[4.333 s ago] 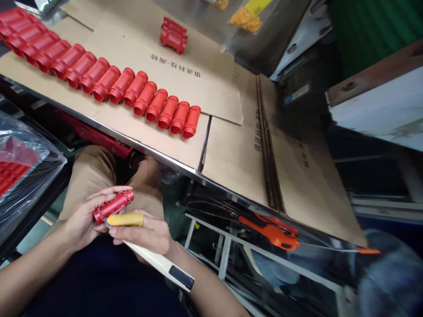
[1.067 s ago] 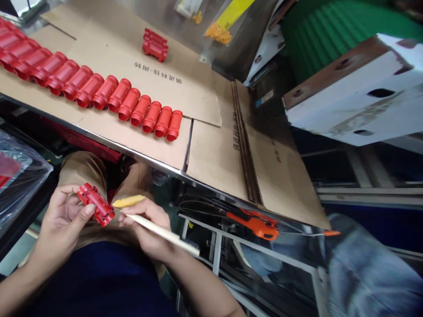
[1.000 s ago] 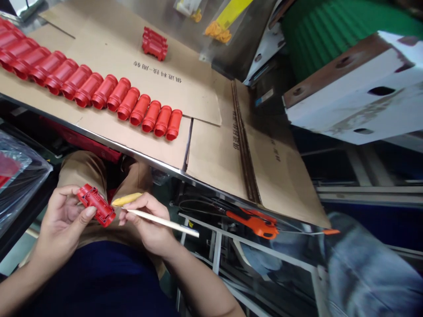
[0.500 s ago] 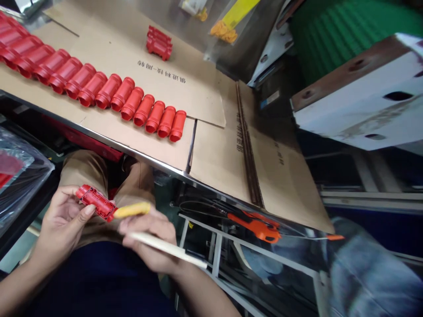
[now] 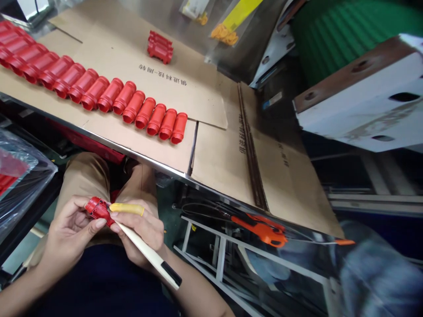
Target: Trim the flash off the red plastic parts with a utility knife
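Note:
A hollow red plastic sleeve (image 5: 97,208) is gripped between the thumb and fingers of my left hand (image 5: 71,226), above my lap. My right hand (image 5: 145,231) is closed around a slim tool with a cream handle and black end (image 5: 145,251). The tool's working tip is hidden at the red sleeve. A yellow finger cover (image 5: 127,208) is on my right index finger, which lies against the sleeve. The right thumb also meets the sleeve's near end. On the table, a long row of similar red sleeves (image 5: 108,94) lies along the cardboard.
Cardboard sheets (image 5: 214,152) cover the table up to its metal edge (image 5: 142,157). Farther back stand red parts (image 5: 160,47) and a bag of yellow finger covers (image 5: 224,34). An orange-handled tool (image 5: 264,231) hangs below the table. A plastic-lined bin (image 5: 36,165) is at left.
My right hand has moved left and in against the red sleeve, its yellow-covered finger now over it. The tool handle has tilted more steeply. The view has shifted slightly.

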Available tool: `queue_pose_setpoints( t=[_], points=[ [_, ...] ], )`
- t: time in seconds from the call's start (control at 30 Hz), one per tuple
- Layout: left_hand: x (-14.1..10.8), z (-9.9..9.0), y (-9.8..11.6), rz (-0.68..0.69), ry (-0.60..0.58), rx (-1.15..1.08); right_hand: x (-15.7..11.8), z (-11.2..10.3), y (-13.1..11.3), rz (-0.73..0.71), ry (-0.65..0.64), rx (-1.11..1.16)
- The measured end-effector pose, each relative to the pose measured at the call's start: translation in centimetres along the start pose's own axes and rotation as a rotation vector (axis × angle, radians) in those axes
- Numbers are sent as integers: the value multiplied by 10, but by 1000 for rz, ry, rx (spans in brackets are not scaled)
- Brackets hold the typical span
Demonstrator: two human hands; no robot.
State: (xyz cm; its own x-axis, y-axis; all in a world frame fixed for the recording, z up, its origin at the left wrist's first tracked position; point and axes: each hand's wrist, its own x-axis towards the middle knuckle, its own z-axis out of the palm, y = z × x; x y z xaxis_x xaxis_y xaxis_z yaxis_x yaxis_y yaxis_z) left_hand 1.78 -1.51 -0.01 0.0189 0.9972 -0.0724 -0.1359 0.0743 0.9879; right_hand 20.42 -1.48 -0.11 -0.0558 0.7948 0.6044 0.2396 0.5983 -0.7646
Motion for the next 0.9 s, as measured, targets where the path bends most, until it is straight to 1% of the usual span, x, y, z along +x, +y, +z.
queue_pose_setpoints(
  t=[0.37, 0.6, 0.77, 0.9],
  points=[
    [-2, -1, -1, 11, 3, 13, -6, 3, -6, 39, 9, -20],
    [-3, -1, 0, 27, 0, 33, -5, 4, -5, 29, -5, -25],
    [-6, 0, -1, 22, 22, 12, -11, 8, -8, 6, 77, -86],
    [-6, 1, 0, -9, 6, -34, -10, 4, -10, 55, 35, -47]
  ],
)
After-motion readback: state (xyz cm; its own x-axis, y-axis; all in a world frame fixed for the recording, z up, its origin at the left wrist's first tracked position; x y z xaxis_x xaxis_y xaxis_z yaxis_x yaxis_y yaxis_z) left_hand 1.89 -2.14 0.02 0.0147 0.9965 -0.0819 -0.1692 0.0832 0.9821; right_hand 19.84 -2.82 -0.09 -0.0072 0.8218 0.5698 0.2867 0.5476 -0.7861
